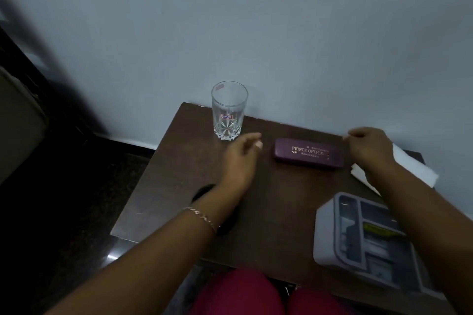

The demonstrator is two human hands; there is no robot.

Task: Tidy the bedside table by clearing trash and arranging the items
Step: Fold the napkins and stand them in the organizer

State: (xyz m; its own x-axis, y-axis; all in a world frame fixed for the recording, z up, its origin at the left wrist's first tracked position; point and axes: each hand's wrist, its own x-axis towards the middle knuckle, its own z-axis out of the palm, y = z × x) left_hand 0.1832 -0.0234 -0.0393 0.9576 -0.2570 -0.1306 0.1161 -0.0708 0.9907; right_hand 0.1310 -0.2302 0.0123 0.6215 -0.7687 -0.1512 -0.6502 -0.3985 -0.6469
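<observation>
A purple spectacle case [309, 153] with gold lettering lies flat near the back of the dark wooden bedside table [163, 174]. My left hand [240, 156] hovers just left of the case with relaxed fingers, holding nothing. My right hand [369, 147] hovers at the case's right end, fingers loosely curled, nothing visible in it. An empty clear glass [229, 110] stands upright at the back left, beyond my left hand. A white tissue [409, 166] lies at the back right, partly hidden under my right wrist.
A grey organiser box [330, 233] with compartments sits at the table's front right, under my right forearm. A dark round thing [204, 190] lies partly hidden under my left forearm. The wall runs right behind the table. Dark floor and furniture are to the left.
</observation>
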